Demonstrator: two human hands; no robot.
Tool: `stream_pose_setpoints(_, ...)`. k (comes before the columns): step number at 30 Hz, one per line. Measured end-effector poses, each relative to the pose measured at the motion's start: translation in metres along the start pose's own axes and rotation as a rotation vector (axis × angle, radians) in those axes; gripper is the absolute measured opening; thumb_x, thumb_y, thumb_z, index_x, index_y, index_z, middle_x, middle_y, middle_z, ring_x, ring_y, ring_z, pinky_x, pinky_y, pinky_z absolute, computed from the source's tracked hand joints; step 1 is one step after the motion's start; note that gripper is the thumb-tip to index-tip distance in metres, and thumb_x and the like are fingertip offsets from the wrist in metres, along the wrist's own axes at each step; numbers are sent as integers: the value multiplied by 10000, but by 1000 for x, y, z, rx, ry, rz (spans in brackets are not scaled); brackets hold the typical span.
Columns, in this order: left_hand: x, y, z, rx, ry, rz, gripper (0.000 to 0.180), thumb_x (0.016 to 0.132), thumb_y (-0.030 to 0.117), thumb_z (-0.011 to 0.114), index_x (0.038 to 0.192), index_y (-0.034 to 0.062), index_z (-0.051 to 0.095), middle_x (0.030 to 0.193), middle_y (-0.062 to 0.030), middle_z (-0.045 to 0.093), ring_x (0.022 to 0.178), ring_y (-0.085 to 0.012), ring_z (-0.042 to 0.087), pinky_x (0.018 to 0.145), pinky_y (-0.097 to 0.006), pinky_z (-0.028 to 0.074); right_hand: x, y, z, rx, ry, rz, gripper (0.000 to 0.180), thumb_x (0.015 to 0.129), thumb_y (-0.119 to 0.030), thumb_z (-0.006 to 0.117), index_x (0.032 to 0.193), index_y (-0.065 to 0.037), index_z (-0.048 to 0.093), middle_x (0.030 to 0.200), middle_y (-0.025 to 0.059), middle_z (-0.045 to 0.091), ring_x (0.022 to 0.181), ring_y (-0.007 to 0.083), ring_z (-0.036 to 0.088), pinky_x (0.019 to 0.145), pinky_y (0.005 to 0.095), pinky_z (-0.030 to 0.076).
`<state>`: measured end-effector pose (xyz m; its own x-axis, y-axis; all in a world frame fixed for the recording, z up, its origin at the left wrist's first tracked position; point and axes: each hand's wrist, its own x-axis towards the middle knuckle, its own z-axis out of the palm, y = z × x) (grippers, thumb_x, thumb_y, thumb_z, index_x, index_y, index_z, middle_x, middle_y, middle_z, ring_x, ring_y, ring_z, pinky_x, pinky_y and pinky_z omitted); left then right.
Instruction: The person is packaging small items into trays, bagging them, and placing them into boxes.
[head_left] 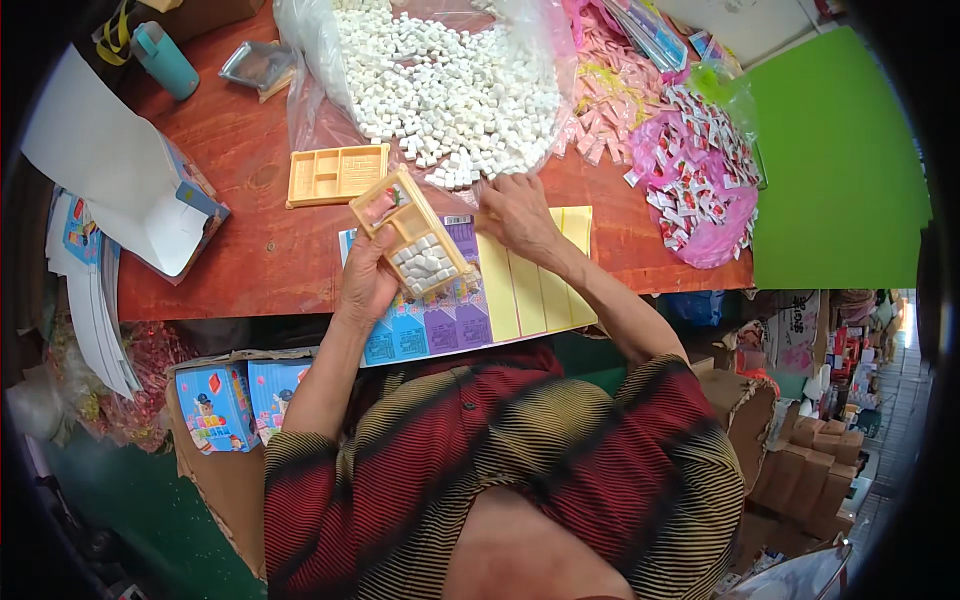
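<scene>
My left hand (368, 282) grips a cream plastic compartment tray (408, 221), tilted above the front of the red table. Small white cube-like pieces (424, 264) fill its near compartment. A small red-and-pink packet (382, 205) lies in a far compartment. My right hand (522, 214) is at the near edge of a large heap of white cubes (455, 95) in clear plastic. Its fingers are curled down, and what they hold is hidden. Another cream tray (338, 172), with no pieces in it, lies just beyond my left hand. Under both hands is a printed card sheet (540, 290), blue, purple and yellow.
Pink sachets (606, 115) and a pink bag of small red-and-white packets (705, 225) lie on the right, beside a green board (840, 160). At left are a teal bottle (166, 60), a clear container (258, 66) and an open white carton (125, 190). Blue boxes (215, 408) stand below the table edge.
</scene>
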<state>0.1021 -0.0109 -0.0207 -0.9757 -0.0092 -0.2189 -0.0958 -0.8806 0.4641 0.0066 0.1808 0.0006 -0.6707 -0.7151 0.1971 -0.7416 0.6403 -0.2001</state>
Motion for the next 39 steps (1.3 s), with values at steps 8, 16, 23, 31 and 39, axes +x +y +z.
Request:
stream_pose_setpoints(8,2,0,2,61,16,22,449,799,119,487,1209,97,305,1134,-80,439,1038,-222,440,888,-387,366,-16,0,4,193,138,77,417,616,-196,649,964,-54,467,882,95,502,865,241,462,755,365,305)
stream_pose_setpoints(16,0,1,6,94,30,43,471,801,139,486,1224,116,281,1169,-67,405,1056,-232,423,904,-403,341,-43,8,-23,-16,-18,263,450,572,-276,671,908,-50,474,862,108,514,862,257,464,747,387,305)
stream_pose_setpoints(23,8,13,20,147,-10,70,476,792,136,493,1223,119,290,1193,-74,386,1071,-237,411,917,-404,332,-28,38,-30,216,-61,65,168,637,-197,616,709,-80,519,665,64,505,678,243,499,639,368,345)
stream_pose_setpoints(31,61,5,26,192,-60,33,416,763,58,501,1159,64,371,1112,-69,451,1006,-203,464,825,-346,425,13,76,-25,-61,63,80,94,658,-118,570,743,-86,545,743,44,515,808,217,479,677,374,335)
stream_pose_setpoints(39,67,-1,15,137,-3,47,382,783,61,489,1150,74,382,1116,-62,440,1020,-196,447,855,-335,402,98,100,-11,-15,18,-60,222,685,-77,487,892,-104,563,909,50,553,813,266,508,686,336,410)
